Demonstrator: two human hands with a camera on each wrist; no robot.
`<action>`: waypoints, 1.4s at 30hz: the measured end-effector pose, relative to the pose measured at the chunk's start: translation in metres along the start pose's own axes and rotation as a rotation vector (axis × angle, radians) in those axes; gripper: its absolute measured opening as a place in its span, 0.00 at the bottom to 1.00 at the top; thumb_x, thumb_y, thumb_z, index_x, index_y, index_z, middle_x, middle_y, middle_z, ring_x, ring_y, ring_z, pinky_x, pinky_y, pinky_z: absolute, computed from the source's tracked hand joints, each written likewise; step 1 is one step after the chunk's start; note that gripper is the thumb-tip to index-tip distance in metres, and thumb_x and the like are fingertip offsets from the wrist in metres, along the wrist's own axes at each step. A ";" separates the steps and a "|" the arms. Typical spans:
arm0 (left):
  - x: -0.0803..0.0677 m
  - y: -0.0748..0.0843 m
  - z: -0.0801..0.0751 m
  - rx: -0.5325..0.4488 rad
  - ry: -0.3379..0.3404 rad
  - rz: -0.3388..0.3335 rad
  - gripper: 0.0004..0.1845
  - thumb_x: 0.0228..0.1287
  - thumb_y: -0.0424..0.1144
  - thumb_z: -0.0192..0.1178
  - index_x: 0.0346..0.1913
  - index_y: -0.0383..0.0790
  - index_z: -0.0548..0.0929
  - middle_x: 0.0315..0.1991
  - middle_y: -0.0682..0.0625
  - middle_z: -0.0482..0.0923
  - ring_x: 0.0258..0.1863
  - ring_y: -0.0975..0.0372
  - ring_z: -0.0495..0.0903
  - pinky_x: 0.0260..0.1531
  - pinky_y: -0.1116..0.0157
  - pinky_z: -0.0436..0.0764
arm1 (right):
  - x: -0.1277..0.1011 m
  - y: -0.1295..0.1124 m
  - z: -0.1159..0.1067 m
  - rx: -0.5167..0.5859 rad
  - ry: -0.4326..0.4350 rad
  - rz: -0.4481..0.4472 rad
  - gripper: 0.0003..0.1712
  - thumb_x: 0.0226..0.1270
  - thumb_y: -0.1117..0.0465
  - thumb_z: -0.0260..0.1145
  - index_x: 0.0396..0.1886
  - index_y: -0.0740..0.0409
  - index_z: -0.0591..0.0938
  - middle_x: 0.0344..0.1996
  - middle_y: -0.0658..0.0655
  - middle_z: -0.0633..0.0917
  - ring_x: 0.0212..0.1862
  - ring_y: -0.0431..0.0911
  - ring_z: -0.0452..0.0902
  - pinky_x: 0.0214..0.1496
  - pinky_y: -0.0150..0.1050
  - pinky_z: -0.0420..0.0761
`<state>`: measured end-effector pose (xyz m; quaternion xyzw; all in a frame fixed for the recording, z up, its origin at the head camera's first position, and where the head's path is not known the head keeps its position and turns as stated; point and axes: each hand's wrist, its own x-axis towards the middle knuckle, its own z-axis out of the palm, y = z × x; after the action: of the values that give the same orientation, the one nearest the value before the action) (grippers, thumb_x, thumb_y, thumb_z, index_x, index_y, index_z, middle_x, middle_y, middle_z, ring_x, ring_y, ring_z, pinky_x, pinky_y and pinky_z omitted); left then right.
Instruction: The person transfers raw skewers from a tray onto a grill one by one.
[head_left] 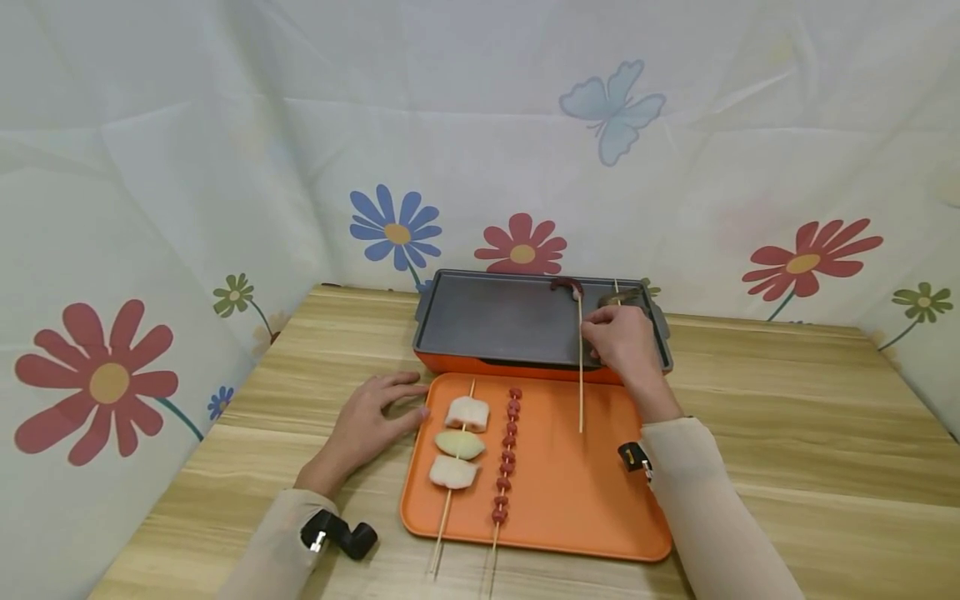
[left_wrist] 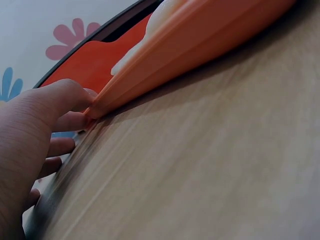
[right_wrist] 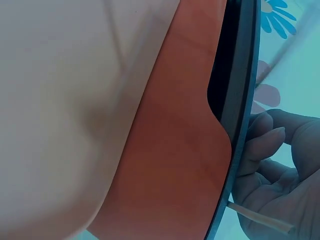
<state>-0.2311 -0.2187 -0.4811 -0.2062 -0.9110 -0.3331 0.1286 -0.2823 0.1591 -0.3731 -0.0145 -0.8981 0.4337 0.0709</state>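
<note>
Skewer point(head_left: 580, 367) with a sausage piece at its tip lies across griddle point(head_left: 510, 321) and orange tray point(head_left: 555, 517) — your right hand point(head_left: 622, 337) pinches its stick, likely to steer it. Your left hand point(head_left: 371, 421) rests flat, fingers relaxed, touching the tray's edge — probably steadying it.

The left hand point(head_left: 367, 421) lies palm down, fingers spread and nearly straight, near the table's front left, its fingertips point(left_wrist: 75, 97) pressed against the tray's left edge. The left forearm runs back toward the near edge in a pale sleeve point(head_left: 281, 550), with a small black camera strapped at the wrist. The right hand point(head_left: 621, 337) reaches forward past the tray's far edge, held above the grill's right part, knuckles up, its fingers point(right_wrist: 265, 145) curled and pinching a thin stick. The right forearm slants back to the lower right, also in a pale sleeve point(head_left: 712, 508), with a black camera at the wrist.
</note>
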 end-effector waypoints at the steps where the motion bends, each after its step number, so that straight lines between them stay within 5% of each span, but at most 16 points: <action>1: 0.000 0.000 0.000 -0.001 0.001 -0.001 0.21 0.67 0.47 0.74 0.59 0.43 0.91 0.67 0.44 0.81 0.69 0.45 0.75 0.75 0.40 0.60 | 0.000 0.000 0.000 -0.006 0.007 -0.003 0.14 0.73 0.62 0.65 0.47 0.66 0.90 0.27 0.59 0.87 0.24 0.46 0.81 0.27 0.36 0.81; 17: -0.001 -0.003 -0.002 -0.007 0.004 -0.010 0.21 0.67 0.49 0.75 0.59 0.44 0.91 0.67 0.46 0.81 0.69 0.45 0.76 0.75 0.40 0.62 | -0.012 -0.013 -0.006 -0.021 -0.031 -0.054 0.13 0.75 0.59 0.67 0.48 0.65 0.89 0.35 0.62 0.89 0.30 0.49 0.83 0.32 0.38 0.82; 30: -0.004 0.000 -0.003 -0.001 0.009 0.007 0.22 0.67 0.48 0.74 0.59 0.43 0.91 0.67 0.44 0.81 0.69 0.45 0.76 0.74 0.39 0.62 | -0.038 -0.036 -0.012 0.068 -0.102 -0.117 0.14 0.78 0.58 0.68 0.51 0.64 0.88 0.39 0.62 0.90 0.38 0.52 0.87 0.43 0.44 0.88; 42: -0.002 0.003 -0.003 0.002 -0.003 0.015 0.22 0.67 0.50 0.74 0.60 0.44 0.91 0.67 0.44 0.81 0.69 0.45 0.75 0.75 0.40 0.61 | -0.055 -0.039 -0.016 0.267 -0.219 -0.055 0.17 0.78 0.57 0.70 0.55 0.66 0.87 0.41 0.62 0.90 0.43 0.58 0.89 0.52 0.48 0.88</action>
<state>-0.2275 -0.2192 -0.4775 -0.2133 -0.9100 -0.3310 0.1298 -0.2242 0.1424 -0.3389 0.0670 -0.8348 0.5462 -0.0144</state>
